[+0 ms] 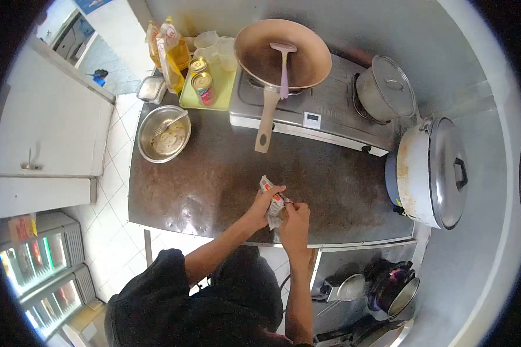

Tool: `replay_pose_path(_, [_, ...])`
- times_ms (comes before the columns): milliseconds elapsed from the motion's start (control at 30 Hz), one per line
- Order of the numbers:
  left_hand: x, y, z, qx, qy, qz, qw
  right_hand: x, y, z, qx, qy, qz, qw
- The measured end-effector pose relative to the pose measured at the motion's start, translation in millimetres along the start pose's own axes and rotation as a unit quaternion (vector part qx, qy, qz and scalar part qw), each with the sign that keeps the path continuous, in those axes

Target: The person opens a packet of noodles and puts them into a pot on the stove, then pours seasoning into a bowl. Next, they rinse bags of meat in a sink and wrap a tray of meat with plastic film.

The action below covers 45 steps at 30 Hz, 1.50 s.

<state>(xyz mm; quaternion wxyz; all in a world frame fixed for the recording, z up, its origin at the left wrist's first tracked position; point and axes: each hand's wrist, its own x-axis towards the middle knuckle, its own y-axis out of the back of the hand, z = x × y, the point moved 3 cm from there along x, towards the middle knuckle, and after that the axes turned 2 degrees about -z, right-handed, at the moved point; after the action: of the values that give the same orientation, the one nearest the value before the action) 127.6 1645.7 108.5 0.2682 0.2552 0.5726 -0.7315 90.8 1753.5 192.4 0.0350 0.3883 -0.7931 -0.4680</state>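
Over the front of the dark worktop [208,185], I hold a small packet [274,198] in a crumpled whitish wrapper with red-orange print. My left hand [263,206] is closed around its side, thumb on top. At the packet's lower right, my right hand [295,218] is closed in a pinch on the wrapper's edge. What is inside the wrapper cannot be made out. Beyond my hands, the frying pan [252,49] sits on the stove, its beige handle pointing toward me. A pale spatula [284,69] rests across the pan.
A metal bowl [150,141] with a fork stands at the left. Behind it are a green tray [217,99] with cans [202,87] and oil pouches [171,55]. The gas stove [330,98] carries a lidded pot [382,87]. A large white pot [417,173] stands right.
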Motion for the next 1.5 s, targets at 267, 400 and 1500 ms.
replay_pose_path(267, [-14.5, 20.9, 31.4, -0.005, -0.086, 0.021, 0.996, 9.8, -25.7, -39.6, -0.042, 0.029, 0.032, 0.998])
replay_pose_path(400, [-13.1, 33.1, 38.5, 0.011, -0.099, 0.029, 0.995, 26.7, -29.1, -41.3, -0.046, 0.025, -0.029, 0.998])
replay_pose_path(1500, [-34.0, 91.1, 55.1, -0.025, -0.122, 0.125, 0.984, -1.6, -51.5, -64.1, 0.050, 0.170, 0.178, 0.968])
